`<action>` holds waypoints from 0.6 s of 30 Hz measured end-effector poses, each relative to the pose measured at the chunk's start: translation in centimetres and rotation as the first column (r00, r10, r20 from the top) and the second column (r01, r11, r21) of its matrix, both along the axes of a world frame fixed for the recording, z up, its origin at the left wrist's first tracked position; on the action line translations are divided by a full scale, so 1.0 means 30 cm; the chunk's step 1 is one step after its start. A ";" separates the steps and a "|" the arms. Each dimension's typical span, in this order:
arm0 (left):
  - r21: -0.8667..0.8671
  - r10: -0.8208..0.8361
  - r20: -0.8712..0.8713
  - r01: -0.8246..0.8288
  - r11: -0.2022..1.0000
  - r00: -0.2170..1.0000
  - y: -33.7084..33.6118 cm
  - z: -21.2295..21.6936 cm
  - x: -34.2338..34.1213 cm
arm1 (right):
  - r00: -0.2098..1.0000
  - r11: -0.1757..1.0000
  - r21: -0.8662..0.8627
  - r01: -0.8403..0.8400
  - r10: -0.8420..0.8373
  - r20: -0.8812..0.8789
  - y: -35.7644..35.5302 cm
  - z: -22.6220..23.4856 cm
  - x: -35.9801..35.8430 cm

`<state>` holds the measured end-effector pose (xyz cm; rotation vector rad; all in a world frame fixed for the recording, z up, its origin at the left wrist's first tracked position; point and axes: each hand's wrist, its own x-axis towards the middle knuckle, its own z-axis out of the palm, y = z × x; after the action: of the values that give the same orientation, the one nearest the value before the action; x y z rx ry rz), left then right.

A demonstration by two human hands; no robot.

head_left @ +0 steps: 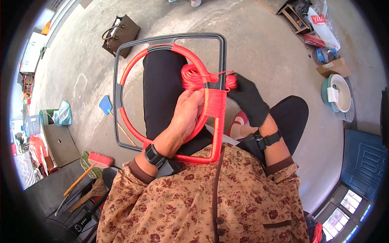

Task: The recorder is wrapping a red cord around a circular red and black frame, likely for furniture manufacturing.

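A black square frame with a round inner ring rests upon my lap. Glossy red cord is wound tightly over much of the ring, the near edge and the lower right side. My bare left hand grips the ring's right part, next to a wide red-wrapped joint. A looped bundle of red cord passes behind the frame's right bar and shows on both sides of it. My right hand, in a black glove, closes on the bundle's right end; its fingertips are partly hidden. One strand runs taut across the bar.
A brown handbag stands on the concrete floor ahead. At left lie a blue fly swatter, a red-bristled broom and a grey box. Basins, a cardboard box and plastic bags are at right. Someone's feet show at the top.
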<state>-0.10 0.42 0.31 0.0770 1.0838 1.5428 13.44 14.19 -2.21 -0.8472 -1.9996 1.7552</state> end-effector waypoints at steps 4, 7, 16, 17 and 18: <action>0.035 0.034 0.069 -0.036 0.999 0.997 0.014 -0.009 0.003 | 0.677 0.713 -0.689 0.130 -0.571 -0.464 0.049 -0.016 0.152; 0.123 0.125 0.006 -0.125 0.984 0.992 -0.010 -0.005 -0.001 | 0.692 0.711 -0.530 0.463 -0.663 -0.286 0.005 0.214 0.236; 0.166 0.074 -0.068 -0.062 0.984 0.995 0.004 -0.015 0.006 | 0.906 0.821 -0.457 0.342 -0.417 -0.072 -0.016 0.151 0.225; 0.169 0.076 -0.079 -0.062 0.984 0.994 0.001 -0.036 0.006 | 0.937 0.830 -0.493 0.260 -0.341 -0.079 -0.018 0.116 0.207; 0.172 0.077 -0.089 -0.061 0.983 0.993 0.000 -0.046 0.006 | 0.961 0.831 -0.527 0.178 -0.262 -0.089 -0.022 0.087 0.189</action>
<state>0.06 0.43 -1.06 0.2339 1.0371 1.7068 19.10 13.52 0.39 -1.0096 -1.2746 2.1701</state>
